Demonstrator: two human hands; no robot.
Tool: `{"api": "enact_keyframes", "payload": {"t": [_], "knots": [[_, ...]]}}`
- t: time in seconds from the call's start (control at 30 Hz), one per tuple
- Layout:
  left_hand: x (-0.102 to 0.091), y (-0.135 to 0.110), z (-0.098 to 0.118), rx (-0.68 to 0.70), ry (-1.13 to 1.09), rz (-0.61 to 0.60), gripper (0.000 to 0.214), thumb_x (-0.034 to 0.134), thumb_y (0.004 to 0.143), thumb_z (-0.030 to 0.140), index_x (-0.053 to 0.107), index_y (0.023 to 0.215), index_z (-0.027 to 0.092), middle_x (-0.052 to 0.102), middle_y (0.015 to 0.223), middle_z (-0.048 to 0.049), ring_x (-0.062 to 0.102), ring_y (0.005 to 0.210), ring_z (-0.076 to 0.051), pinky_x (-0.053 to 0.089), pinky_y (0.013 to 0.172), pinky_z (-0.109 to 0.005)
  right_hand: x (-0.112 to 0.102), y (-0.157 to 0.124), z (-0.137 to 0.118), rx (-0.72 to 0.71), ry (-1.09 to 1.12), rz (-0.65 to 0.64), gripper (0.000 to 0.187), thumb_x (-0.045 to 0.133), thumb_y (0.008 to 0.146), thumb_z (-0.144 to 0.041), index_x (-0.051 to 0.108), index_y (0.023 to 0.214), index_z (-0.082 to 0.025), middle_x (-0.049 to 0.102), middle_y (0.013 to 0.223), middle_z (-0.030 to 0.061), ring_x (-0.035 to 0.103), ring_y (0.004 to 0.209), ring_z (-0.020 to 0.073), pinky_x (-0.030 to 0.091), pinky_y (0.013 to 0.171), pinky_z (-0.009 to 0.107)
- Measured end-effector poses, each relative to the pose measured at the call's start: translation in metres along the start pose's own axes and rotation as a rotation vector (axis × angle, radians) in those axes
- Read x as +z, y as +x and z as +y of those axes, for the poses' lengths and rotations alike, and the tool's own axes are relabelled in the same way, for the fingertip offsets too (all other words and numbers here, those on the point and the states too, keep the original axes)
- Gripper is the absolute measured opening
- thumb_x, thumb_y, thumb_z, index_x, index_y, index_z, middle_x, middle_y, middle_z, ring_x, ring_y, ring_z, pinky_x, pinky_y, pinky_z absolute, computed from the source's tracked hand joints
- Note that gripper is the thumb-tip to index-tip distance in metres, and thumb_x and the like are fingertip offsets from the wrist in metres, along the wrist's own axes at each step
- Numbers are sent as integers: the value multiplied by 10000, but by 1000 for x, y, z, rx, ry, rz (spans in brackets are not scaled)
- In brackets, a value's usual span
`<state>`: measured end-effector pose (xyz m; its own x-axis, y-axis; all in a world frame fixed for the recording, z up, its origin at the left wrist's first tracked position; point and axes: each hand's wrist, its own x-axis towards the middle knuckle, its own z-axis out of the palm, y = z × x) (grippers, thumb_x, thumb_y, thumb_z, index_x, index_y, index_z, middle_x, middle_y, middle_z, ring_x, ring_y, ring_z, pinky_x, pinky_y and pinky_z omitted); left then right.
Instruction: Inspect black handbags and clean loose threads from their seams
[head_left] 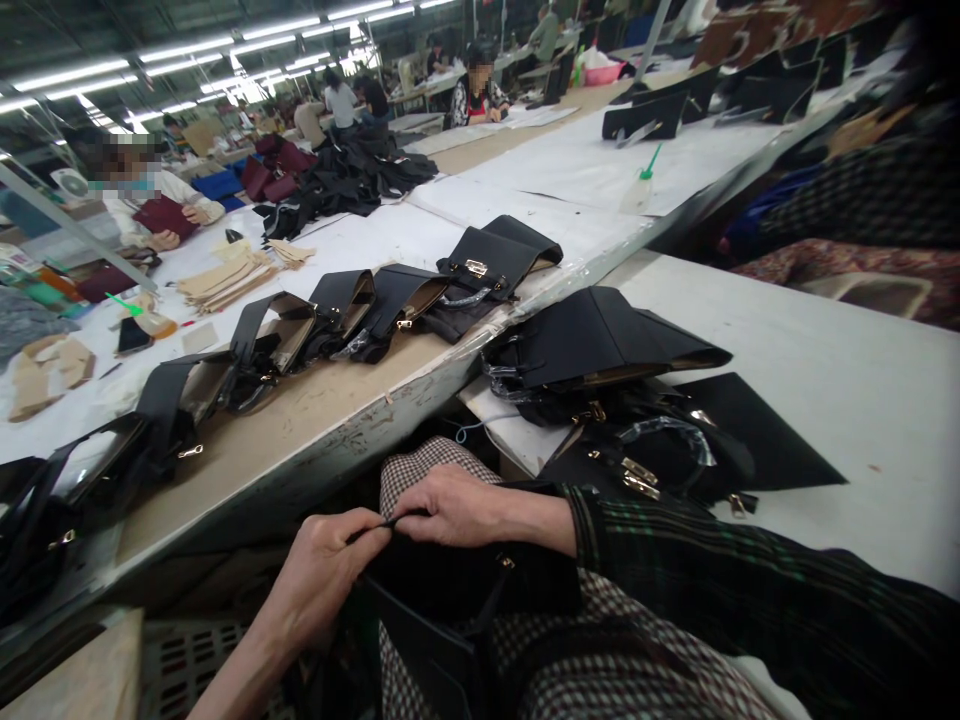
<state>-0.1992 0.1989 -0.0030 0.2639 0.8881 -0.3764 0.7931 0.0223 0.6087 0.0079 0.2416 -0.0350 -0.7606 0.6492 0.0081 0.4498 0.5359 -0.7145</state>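
Note:
A black handbag (442, 640) lies on my lap over a checked cloth (637, 650). My left hand (330, 550) pinches the bag's upper edge between thumb and fingers. Right beside it, my right hand (450, 508) grips the same edge, the fingertips of both hands almost touching. A small gold metal fitting (506, 563) shows on the dark bag below my right wrist. The bag's lower part merges into shadow, so its full shape is hard to make out.
Several black handbags (341, 305) stand in a row along the long table (315, 415). More black bags (600, 340) are piled on the white table (885, 420) at right. A plastic crate (187, 650) sits at lower left. A co-worker (161, 205) handles a maroon piece across the table.

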Motion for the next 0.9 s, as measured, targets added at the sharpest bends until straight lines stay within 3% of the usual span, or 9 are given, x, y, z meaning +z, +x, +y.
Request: {"api": "enact_keyframes", "payload": {"t": [0.1,0.23,0.37,0.57,0.77,0.9], "knots": [[1,3,-4,-106,-244,-76,318,588,842,453,731,834,168,570,629,32,463,583,-128,330,539,-219,-6,2,5,-8,165,-98,249,557,886,-271,737,1029,-175,689,800,3,574,709,117,386,652,208],[1,5,-6,-119,-310,-122,346,579,844,460,729,885,152,596,661,22,472,590,-130,351,553,-223,-14,5,9,-9,309,-257,230,509,894,-189,715,962,-114,549,657,-42,461,603,78,359,593,191],[3,4,-4,-54,-323,-120,300,578,851,405,735,959,173,671,779,4,552,689,-161,412,635,-235,-14,3,7,23,274,-235,166,513,853,-160,665,801,-120,477,598,-56,434,566,70,333,563,198],[5,3,-8,-32,-285,-95,301,571,854,423,726,878,166,679,764,0,580,709,-178,429,643,-241,-18,-13,18,38,224,-243,215,489,866,-243,552,681,-153,425,569,-56,383,531,75,291,530,223],[3,-2,-10,-66,-319,-139,369,559,855,490,714,877,157,668,762,-5,580,698,-175,444,657,-244,-41,-49,32,109,224,-261,281,455,870,-240,409,602,-169,345,580,-55,318,533,78,254,517,239],[-2,-1,-9,-67,-234,-168,366,546,860,499,723,867,179,656,750,7,575,694,-171,439,672,-239,-51,-79,43,159,245,-218,253,463,877,-249,476,641,-161,351,598,-53,323,544,82,267,518,231]]}}
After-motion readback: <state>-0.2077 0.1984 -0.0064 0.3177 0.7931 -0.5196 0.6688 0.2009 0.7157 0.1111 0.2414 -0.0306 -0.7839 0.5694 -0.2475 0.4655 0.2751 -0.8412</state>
